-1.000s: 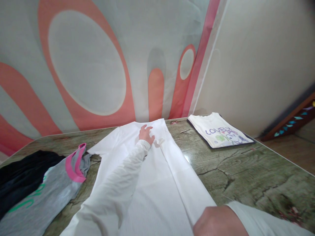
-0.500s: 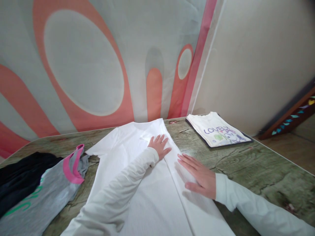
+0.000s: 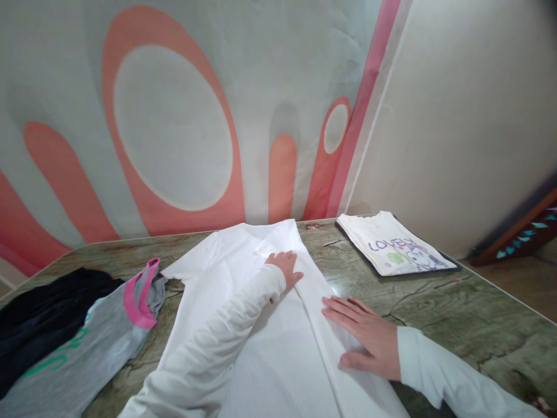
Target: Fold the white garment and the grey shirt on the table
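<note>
A white short-sleeved T-shirt (image 3: 270, 354) lies spread on the table, its collar end toward the wall. Its right side is folded inward, making a long straight edge down the shirt. My left hand (image 3: 285, 268) lies flat on the folded part near the top, fingers extended. Lower down, my right hand (image 3: 365, 334) rests palm down along the folded outer edge, with the thumb apart from the fingers. Neither hand grips the cloth. The shirt's bottom runs out of view.
A folded white T-shirt with "LOVELY" lettering (image 3: 394, 247) lies on dark cloth at the back right. On the left are a grey garment with pink trim (image 3: 104, 337) and a black garment (image 3: 56, 307). The wood-patterned table (image 3: 435, 313) meets a decorated wall (image 3: 256, 116).
My right hand has slid a little down along the folded edge toward me. My left hand stays near the top of the fold. The whole view has shifted slightly.
</note>
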A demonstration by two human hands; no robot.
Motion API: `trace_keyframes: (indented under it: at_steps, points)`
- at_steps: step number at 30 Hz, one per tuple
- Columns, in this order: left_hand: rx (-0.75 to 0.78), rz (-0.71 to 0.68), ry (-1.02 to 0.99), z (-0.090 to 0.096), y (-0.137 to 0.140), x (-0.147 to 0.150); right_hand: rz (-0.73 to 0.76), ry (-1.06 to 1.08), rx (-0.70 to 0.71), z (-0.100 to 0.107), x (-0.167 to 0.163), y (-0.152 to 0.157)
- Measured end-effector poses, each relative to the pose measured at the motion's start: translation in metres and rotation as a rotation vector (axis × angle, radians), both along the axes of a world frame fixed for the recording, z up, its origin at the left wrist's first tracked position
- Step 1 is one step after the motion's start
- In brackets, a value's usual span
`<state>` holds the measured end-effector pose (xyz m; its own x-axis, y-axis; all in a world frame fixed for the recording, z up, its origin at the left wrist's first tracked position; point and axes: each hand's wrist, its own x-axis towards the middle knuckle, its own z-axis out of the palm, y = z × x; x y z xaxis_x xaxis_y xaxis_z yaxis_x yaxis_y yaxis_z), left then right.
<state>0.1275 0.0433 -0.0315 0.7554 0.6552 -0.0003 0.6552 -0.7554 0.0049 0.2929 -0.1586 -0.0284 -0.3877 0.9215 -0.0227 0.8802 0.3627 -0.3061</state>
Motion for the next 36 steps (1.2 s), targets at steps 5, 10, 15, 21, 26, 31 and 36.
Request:
trace_keyframes:
  at_steps: [5, 10, 15, 21, 26, 31, 36]
  points:
    - [0.020, 0.106, -0.060, 0.010, 0.005, -0.002, 0.011, 0.065, 0.025, 0.005, 0.003, 0.004]
    - [0.044, 0.078, -0.261, -0.002, 0.014, 0.000, 0.120, 0.159, 0.024, 0.006, 0.020, 0.055]
    - [0.111, 0.167, -0.311, -0.016, 0.027, -0.007, -0.131, 0.332, 0.121, -0.003, 0.052, 0.183]
    - [0.128, 0.279, -0.291, -0.027, 0.038, -0.017, -0.300, 0.450, 0.211, -0.022, 0.072, 0.318]
    - [0.080, 0.281, -0.261, -0.036, 0.037, -0.021, -0.253, 0.526, 0.175, -0.038, 0.069, 0.371]
    - [0.058, 0.269, -0.257, -0.034, 0.034, -0.022, -0.172, 0.508, 0.093, -0.045, 0.060, 0.389]
    - [0.037, 0.274, -0.265, -0.030, 0.031, -0.022, -0.167, 0.371, 0.050, -0.040, 0.052, 0.390]
